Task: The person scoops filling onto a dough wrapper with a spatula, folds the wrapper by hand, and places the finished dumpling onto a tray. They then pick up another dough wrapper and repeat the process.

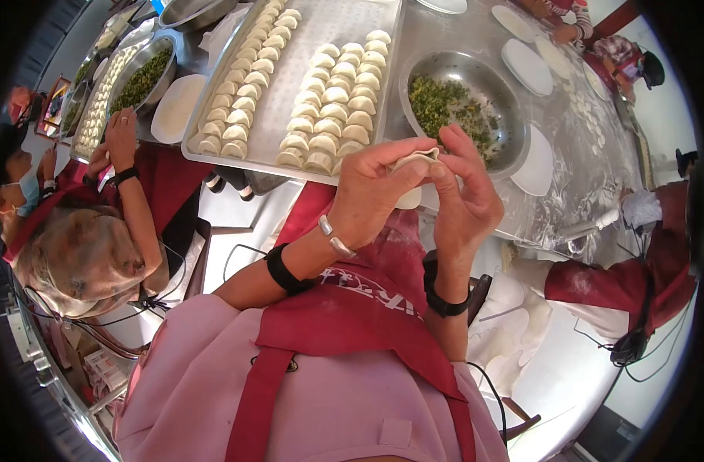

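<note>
Between my two hands, above the table's front edge, is a dumpling (418,159) with its pale wrapper folded over. My left hand (375,181) pinches it from the left side, thumb and fingers pressed on its edge. From the right, my right hand (469,192) closes thumb and fingertips on the other end. A small pale piece of dough (409,199) shows just below the hands, partly hidden. Behind them stands a steel bowl (515,127) holding chopped green and yellow filling (448,100). To the left lies a metal tray (275,108) with rows of finished dumplings (336,96).
White round wrappers (535,163) lie beside the bowl, with more stacks (527,66) farther back. Flour dusts the steel table (571,173) at right. A co-worker (82,231) sits at left by another filling bowl (167,75); another person's arm (606,289) is at right.
</note>
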Tool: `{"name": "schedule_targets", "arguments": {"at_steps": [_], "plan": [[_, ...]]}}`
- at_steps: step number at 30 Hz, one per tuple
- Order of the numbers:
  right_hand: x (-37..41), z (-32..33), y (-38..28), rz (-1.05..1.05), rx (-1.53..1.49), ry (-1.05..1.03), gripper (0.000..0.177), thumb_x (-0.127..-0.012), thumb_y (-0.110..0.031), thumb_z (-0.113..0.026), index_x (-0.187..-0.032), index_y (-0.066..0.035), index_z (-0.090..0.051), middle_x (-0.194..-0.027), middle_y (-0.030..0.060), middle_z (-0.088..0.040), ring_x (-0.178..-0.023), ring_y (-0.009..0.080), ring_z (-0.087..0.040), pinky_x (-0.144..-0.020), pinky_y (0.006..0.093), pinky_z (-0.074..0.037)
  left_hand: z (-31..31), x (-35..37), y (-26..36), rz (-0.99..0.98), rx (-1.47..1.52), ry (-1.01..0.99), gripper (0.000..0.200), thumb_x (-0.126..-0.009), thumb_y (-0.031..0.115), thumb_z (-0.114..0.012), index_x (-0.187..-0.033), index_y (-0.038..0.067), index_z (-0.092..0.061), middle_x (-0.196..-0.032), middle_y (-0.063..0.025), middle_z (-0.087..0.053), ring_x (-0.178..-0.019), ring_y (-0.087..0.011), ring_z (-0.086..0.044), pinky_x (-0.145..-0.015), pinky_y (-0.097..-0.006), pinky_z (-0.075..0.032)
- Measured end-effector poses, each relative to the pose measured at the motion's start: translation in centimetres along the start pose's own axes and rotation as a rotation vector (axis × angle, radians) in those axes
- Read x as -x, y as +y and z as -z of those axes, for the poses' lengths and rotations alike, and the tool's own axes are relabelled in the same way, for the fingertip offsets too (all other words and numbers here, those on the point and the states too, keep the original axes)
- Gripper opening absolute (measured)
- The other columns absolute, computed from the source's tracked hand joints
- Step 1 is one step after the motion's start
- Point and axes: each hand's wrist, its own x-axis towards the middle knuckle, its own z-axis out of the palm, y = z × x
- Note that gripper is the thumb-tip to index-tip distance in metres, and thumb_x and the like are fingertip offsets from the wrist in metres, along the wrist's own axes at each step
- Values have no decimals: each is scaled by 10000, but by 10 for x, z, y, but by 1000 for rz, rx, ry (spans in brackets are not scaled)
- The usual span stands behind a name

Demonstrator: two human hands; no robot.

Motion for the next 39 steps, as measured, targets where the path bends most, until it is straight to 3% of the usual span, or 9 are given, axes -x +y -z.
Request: {"name": "schedule_targets", "arguments": {"at_steps": [5, 8, 12, 23, 29, 33, 35, 38, 39], "plan": [[0, 4, 4, 72, -65, -23, 141, -812, 21, -722, -948, -12, -698, -1134, 167, -693, -1205, 336, -589, -984, 407, -480, -5, 3, 2, -25, -46, 17, 306, -925, 83, -641, -1210, -28, -650, -1026, -51, -694, -871, -50, -596, -717, -200, -499], [3, 11, 11, 44, -30, -54, 189, -807, 24, -723, -993, -8, -705, -1148, 170, -689, -1227, 331, -572, -986, 409, -478, 1, 1, 3, 28, -108, -15, 324, -914, 89, -648, -1217, -25, -647, -1021, -42, -690, -861, -42, -588, -701, -197, -491], [2, 10, -7, -171, -108, -46, 222, -802, 24, -727, -1022, -6, -714, -1165, 171, -683, -1261, 322, -546, -999, 407, -467, 8, 1, 4, 2, -167, -90, 334, -962, 80, -588, -1279, -23, -601, -1106, -75, -673, -969, -87, -614, -815, -230, -516], [6, 12, 11, 126, 53, -168, 237, -774, 15, -749, -1005, -21, -708, -1145, 159, -693, -1228, 339, -570, -974, 411, -487, 16, -8, 22, -14, -631, -319, 342, -943, 69, -586, -1265, -46, -589, -1077, -87, -679, -917, -94, -624, -807, -242, -511], [1, 13, -10, 9, 146, -216, 261, -770, 34, -723, -1027, -8, -710, -1221, 160, -661, -1254, 336, -553, -1034, 421, -439, 22, -16, 11, -84, -360, -365, 430, -928, 42, -586, -1343, -44, -513, -1130, -104, -662, -983, -107, -620, -790, -247, -519], [0, 21, 2, 29, 97, -276, 230, -788, 37, -715, -1014, -3, -712, -1253, 169, -642, -1258, 329, -550, -1052, 409, -424, 15, -12, 30, 13, -462, -341, 512, -912, 32, -611, -1393, -46, -456, -1192, -111, -636, -1030, -107, -610, -829, -255, -527], [2, 19, 6, -61, -56, -181, 197, -809, 38, -703, -1004, 8, -709, -1250, 172, -643, -1260, 318, -548, -1055, 405, -421, 11, -7, 40, 117, -506, -310, 519, -914, 37, -619, -1398, -50, -451, -1218, -112, -627, -1049, -120, -613, -864, -268, -533], [2, 12, -3, -191, -181, -55, 145, -833, 29, -696, -977, 22, -706, -1246, 177, -643, -1260, 304, -548, -1056, 401, -418, 6, 2, 19, 98, 37, -174, 483, -940, 56, -610, -1388, -46, -463, -1221, -99, -625, -1072, -143, -615, -901, -299, -547], [3, 8, -7, -235, -206, -16, 128, -840, 24, -695, -967, 26, -705, -1245, 178, -643, -1259, 300, -547, -1057, 399, -417, 7, 3, 10, 83, 54, -157, 471, -948, 63, -604, -1385, -48, -465, -1221, -99, -625, -1077, -150, -616, -911, -307, -548]]}}
